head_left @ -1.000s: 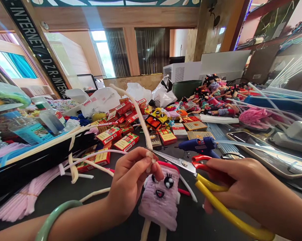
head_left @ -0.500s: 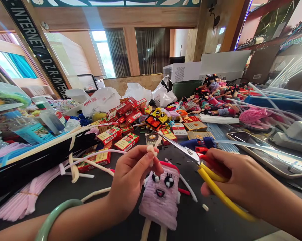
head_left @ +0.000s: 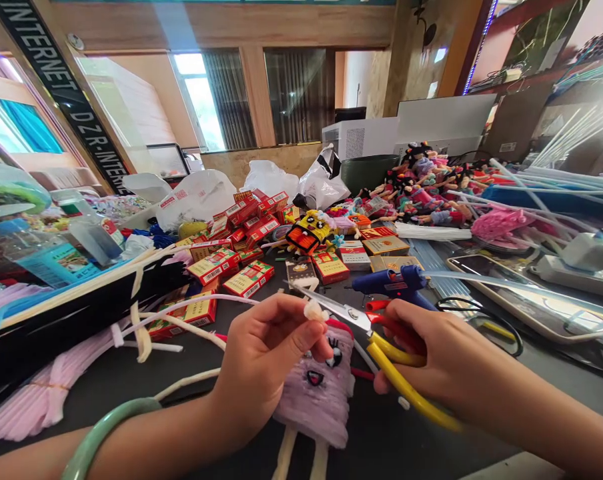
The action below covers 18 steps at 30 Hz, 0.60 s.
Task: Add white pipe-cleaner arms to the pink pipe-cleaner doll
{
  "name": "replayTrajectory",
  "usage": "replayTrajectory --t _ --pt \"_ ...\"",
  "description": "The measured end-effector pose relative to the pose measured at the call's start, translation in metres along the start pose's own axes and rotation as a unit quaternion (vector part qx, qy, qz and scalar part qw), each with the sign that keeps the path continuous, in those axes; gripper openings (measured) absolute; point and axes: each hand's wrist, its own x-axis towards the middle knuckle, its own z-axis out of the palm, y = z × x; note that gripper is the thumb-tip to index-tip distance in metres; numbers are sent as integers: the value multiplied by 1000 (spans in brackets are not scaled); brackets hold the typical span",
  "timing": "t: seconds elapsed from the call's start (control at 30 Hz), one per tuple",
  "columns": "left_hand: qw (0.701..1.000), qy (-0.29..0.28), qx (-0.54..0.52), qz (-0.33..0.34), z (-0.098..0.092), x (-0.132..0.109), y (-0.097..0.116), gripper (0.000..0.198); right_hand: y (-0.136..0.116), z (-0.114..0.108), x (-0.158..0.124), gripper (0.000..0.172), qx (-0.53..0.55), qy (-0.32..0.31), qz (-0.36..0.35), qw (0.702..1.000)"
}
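Not much to show of me lol. The only thing I've got on is a chunky pale green bangle, looks like jade, with a smooth rounded band, sitting loose on my left forearm a little up from my left grip. My right forearm is bare as far as the shot goes, same as the left, and my thumbnail is cut short.

1. The left hand hides the top of the lilac pipe-cleaner doll and the base of the white tuft it pinches.
2. The right hand covers part of the handles of the scissors.
3. The doll's legs run off the bottom edge.
4. The right forearm runs off the lower right corner.
5. The print on the red-and-yellow packets is too small to read.
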Motion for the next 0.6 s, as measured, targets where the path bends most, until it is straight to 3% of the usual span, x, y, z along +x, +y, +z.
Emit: replayTrajectory --t 0.17,0.27,0.33,0.47,0.6 --pt "996 -13 -43 -75 11 -23 15 15 -4 0 -4 26 -12 -49 2 999" --pt "995 -22 -50 -80 12 -32 25 12 -6 1 -9 24 -23 -63 -26 997" --pt "996 -50 -34 -72 9 -30 30 9 -8 3 -13 23 -35 -53 -59 996" --pt "999 -19 -16 -38 4 -13 28 15 -8 9 -23 31 1 -61 -129 990" --pt "998 -12 9 -60 1 -1 23 16 0 17 -25 46 -7 -72 -185 980"
